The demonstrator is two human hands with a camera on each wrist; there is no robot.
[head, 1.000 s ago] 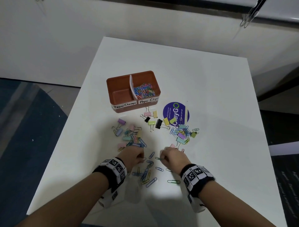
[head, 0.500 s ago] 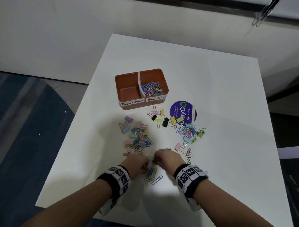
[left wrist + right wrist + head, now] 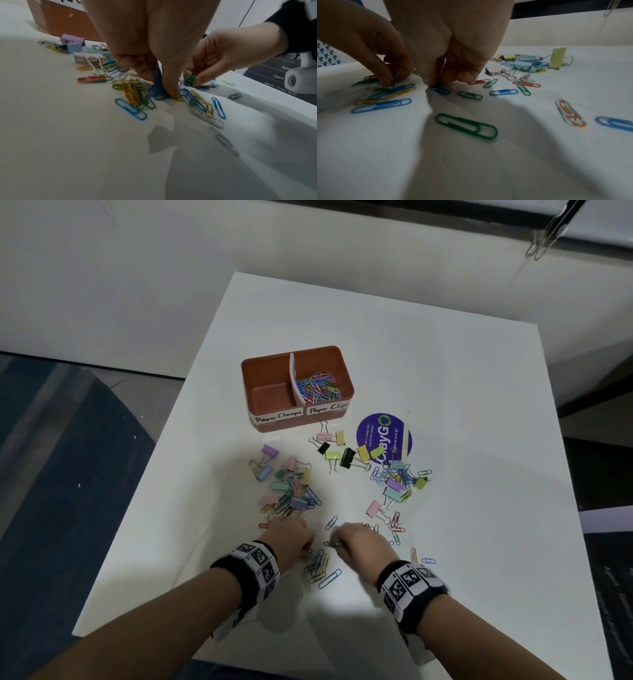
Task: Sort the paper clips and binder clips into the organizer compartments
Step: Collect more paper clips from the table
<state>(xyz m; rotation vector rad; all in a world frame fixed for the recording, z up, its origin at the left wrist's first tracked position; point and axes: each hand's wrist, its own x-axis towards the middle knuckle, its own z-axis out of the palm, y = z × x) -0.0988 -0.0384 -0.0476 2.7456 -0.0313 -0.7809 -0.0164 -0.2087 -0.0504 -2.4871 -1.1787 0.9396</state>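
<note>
White surface [image 3: 428,371] by a pale wall carried the organizer [image 3: 296,390] and scattered clips [image 3: 318,568]. Both hands had drawn closer together: left hand [image 3: 289,537] pinching blue clips [image 3: 157,86], right hand [image 3: 363,546] pinching green clips [image 3: 189,79].

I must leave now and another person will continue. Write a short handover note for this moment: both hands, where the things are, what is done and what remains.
Left hand: fingers curled, pinching blue paper clips near the table's front edge.
Right hand: pinching green paper clips beside it.
Organizer: the "Paper Clips" compartment already holds many paper clips; the "Paper Clamps" compartment holds nothing.
Done: some paper clips sorted.
Left: no binder clips sorted yet; they lie mixed with loose paper clips between organizer and hands, some on the round purple sticker.
</note>
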